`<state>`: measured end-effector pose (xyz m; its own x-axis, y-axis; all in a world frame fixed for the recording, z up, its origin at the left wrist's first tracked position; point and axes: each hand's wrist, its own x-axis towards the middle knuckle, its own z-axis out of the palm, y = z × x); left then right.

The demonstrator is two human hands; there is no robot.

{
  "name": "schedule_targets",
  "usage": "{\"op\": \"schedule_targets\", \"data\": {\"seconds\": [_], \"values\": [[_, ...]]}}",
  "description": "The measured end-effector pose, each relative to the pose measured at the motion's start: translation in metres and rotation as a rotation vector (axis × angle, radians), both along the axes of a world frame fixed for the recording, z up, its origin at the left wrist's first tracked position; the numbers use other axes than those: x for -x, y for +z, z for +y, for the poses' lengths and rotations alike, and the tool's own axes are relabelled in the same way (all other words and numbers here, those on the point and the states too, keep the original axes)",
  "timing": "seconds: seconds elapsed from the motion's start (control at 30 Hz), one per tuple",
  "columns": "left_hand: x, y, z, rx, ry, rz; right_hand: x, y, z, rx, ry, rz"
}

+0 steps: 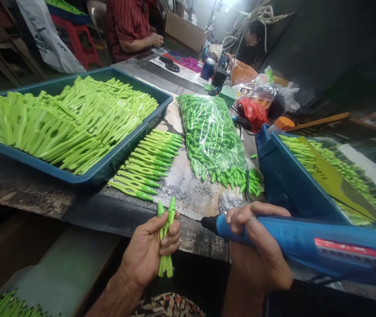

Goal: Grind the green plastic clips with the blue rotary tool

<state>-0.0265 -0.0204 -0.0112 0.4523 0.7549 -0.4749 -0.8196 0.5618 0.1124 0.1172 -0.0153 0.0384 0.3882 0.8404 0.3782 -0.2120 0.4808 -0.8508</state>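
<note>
Two slim green plastic pieces with pointed tips (pixel 171 211) are gripped side by side in my left hand (pixel 151 246), just in front of the table edge. My right hand (pixel 257 246) is wrapped around a blue electric screwdriver (pixel 293 237), its black nose pointing left toward the green pieces but apart from them. Beyond my left hand, a row of similar green pieces (pixel 144 167) with darker green tips lies on the table. Small metal screws (pixel 203 190) are scattered near a clear plastic bag of green tips (pixel 210 132), several of which spill from its mouth.
A large blue tray (pixel 108 169) heaped with light green pieces stands on the left. On the right is a blue bin (pixel 300 185) holding more pieces. A co-worker in a red striped shirt (pixel 126 26) sits at the far end, near a cardboard box (pixel 185 33).
</note>
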Motion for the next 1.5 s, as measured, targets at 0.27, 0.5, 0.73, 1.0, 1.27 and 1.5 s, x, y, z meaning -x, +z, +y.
{"op": "schedule_targets", "data": {"seconds": [0.27,0.5,0.73,1.0,1.27,1.5], "values": [[0.0009,-0.0001,-0.0002,0.008,0.009,0.005,0.0002,0.0006,-0.0020,0.015,0.011,0.005],[0.0027,0.0007,-0.0005,0.023,0.018,-0.005,0.0016,-0.0016,-0.0019,0.026,0.013,0.004],[0.0034,-0.0017,-0.0015,0.024,0.025,-0.017,0.0031,0.0002,-0.0029,0.037,-0.012,0.001],[0.0035,-0.0013,-0.0033,0.018,0.056,-0.026,0.0048,0.0003,-0.0011,0.053,-0.024,0.009],[0.0070,-0.0039,-0.0040,0.026,0.078,-0.067,0.0062,-0.0013,-0.0007,0.076,-0.009,0.018],[0.0056,-0.0042,-0.0041,0.009,0.074,-0.057,0.0058,-0.0030,0.0002,0.053,0.011,0.021]]}}
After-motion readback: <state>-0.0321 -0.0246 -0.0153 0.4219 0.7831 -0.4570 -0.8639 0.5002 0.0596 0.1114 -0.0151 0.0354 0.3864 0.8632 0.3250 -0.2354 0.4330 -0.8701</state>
